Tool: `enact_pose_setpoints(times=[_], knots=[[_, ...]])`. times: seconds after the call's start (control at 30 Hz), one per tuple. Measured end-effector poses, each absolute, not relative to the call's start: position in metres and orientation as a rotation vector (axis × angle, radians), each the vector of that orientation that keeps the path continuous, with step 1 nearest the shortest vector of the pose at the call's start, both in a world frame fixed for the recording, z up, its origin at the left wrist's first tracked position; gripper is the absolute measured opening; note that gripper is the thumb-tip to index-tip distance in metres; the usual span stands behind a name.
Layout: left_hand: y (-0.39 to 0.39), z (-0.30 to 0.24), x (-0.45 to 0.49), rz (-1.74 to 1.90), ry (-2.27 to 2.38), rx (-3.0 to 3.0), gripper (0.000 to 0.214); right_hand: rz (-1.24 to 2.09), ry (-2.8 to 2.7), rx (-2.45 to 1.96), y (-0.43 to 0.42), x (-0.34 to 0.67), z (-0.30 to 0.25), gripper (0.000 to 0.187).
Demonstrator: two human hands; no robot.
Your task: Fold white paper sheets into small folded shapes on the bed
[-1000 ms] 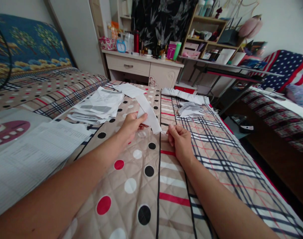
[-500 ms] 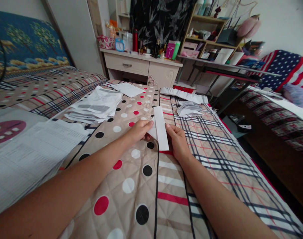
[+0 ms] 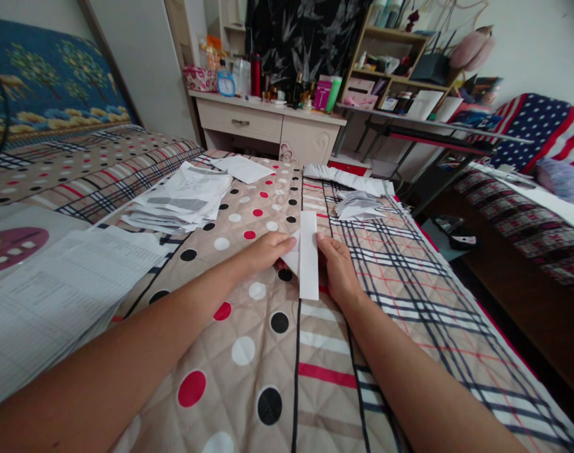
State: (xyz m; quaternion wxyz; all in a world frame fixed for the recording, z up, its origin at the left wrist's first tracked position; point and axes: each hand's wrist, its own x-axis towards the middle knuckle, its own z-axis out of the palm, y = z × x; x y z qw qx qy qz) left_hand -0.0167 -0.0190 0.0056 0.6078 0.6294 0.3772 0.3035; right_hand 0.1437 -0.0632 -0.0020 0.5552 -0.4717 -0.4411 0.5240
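Turned from a slant toward 11 o'clock half a second ago, one white folded paper (image 3: 309,255) now has its long strip lying straight along the 12-to-6 line, its lower end a little nearer 6 o'clock. Two hands meet it. On its 9 o'clock side, the fingers of the left hand (image 3: 266,250) are pinched together on the wider flap, thumb on top, the rest hidden underneath. At 3 o'clock, the fingers of the right hand (image 3: 336,261) are closed at the strip's edge, thumb touching it, other fingertips out of sight. It is plain white, a narrow, smooth strip with a creased, pointed flap showing at its left, and sits over the middle of the patterned quilt (image 3: 249,396).

Farther out, one white sheet (image 3: 244,168) lies between 10 and 11 o'clock, and one stack of papers (image 3: 178,198), too overlapped to count, near 10. One printed pile (image 3: 74,296) lies toward 9. One long white bundle (image 3: 347,180) is at 1 o'clock, with one small paper pile (image 3: 358,206) near 2. One dresser (image 3: 239,121) stands toward 12 o'clock.
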Motion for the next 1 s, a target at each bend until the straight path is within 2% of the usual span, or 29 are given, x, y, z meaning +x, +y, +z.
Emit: enact_pose_setpoints(times=[0.13,0.37,0.5,0.6,0.73,0.83,1.0], knots=[[-0.018,0.005,-0.018,0.622,0.813,1.508,0.038,1.225,-1.005,-1.104,-0.061,0.145,-0.005,0.038],[-0.02,0.008,-0.018,0.742,0.903,1.364,0.04,1.286,-1.068,-1.007,-0.066,0.142,0.0,0.033],[-0.019,0.01,-0.018,0.801,0.976,1.337,0.037,1.137,-1.197,-1.076,-0.066,0.141,0.002,0.034],[-0.02,0.01,-0.017,1.065,1.063,1.455,0.027,0.978,-1.163,-1.17,-0.065,0.141,0.002,0.035],[-0.027,0.014,-0.015,1.337,1.21,1.946,0.014,0.874,-1.085,-1.213,-0.065,0.142,0.003,0.033],[-0.034,0.017,-0.01,1.235,1.141,2.112,0.021,0.856,-1.108,-1.164,-0.066,0.142,0.003,0.035],[-0.039,0.013,-0.001,0.915,0.805,1.586,0.041,1.09,-1.117,-1.039,-0.069,0.14,0.005,0.036]])
